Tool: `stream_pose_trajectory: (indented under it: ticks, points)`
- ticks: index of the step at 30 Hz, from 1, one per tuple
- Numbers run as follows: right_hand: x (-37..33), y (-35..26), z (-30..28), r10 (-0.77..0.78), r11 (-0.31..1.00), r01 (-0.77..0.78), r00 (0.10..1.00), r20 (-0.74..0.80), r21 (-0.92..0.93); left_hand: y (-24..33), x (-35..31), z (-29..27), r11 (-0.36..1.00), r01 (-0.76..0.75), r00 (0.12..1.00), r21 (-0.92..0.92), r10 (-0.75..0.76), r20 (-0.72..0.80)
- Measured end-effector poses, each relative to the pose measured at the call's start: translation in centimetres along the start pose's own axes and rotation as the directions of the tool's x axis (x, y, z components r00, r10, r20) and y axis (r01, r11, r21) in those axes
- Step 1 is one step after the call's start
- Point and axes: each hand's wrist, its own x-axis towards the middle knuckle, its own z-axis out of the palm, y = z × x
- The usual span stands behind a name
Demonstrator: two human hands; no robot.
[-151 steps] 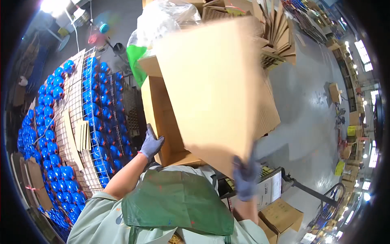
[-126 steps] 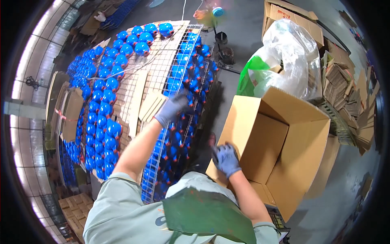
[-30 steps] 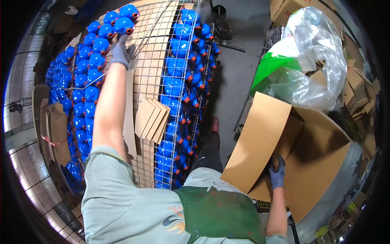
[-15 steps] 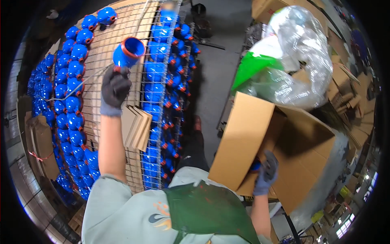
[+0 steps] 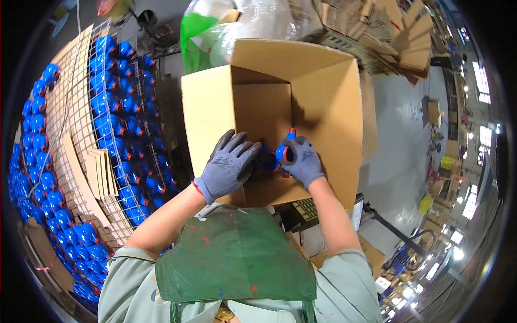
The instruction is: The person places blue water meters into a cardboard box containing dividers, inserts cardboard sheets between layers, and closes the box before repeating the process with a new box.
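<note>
My right hand [image 5: 303, 162] is closed around a glossy blue fitting [image 5: 281, 152] with orange-red rims, inside the open cardboard box [image 5: 328, 107]. Beside it, my left hand [image 5: 229, 164] reaches over the box's left side with its fingers curled downward. A second, darker blue piece [image 5: 268, 160] with a round mouth lies against the left fingertips, and that hand appears to grip it. The left thumb and the grip itself are hidden behind the hand. Both hands wear grey-blue gloves with dark, worn fingers.
Wire racks [image 5: 97, 107] at left carry many blue fittings [image 5: 40, 124] in rows. Flat cardboard pieces [image 5: 99, 172] lie on the rack. Clear plastic wrap [image 5: 258, 21] sits behind the box, with stacked cardboard [image 5: 371, 27] at far right. Grey floor [image 5: 398, 129] shows at right.
My view has turned right towards the box. My left hand has come from over the rack, where it held up a blue fitting, to the box beside my right hand.
</note>
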Motion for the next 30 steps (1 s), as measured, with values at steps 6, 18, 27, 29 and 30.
stream_pose_trajectory:
  ticks: [6,18,27,29,30]
  points:
    - [3.5,8.5,12.9,0.027,0.858,0.147,0.944,0.329,-0.492,0.9,-0.4,5.0,0.983,-0.048,0.975,0.179,0.007,0.222]
    - [-10.1,7.4,-14.2,0.000,0.101,0.426,0.904,-0.428,0.899,2.0,0.1,6.5,0.920,-0.044,0.976,0.390,-0.043,0.212]
    - [-0.9,28.6,4.6,0.196,0.934,-0.271,0.933,-0.303,-0.231,3.3,1.0,6.7,0.909,-0.038,0.972,0.416,-0.063,0.225]
    - [-3.3,27.3,-0.9,0.152,0.927,-0.239,0.943,-0.295,-0.289,3.4,0.6,6.8,0.906,-0.013,0.973,0.423,-0.087,0.216]
    - [-4.9,26.7,-4.4,0.131,0.921,-0.226,0.947,-0.292,-0.319,3.4,0.5,6.9,0.899,-0.008,0.973,0.437,-0.094,0.211]
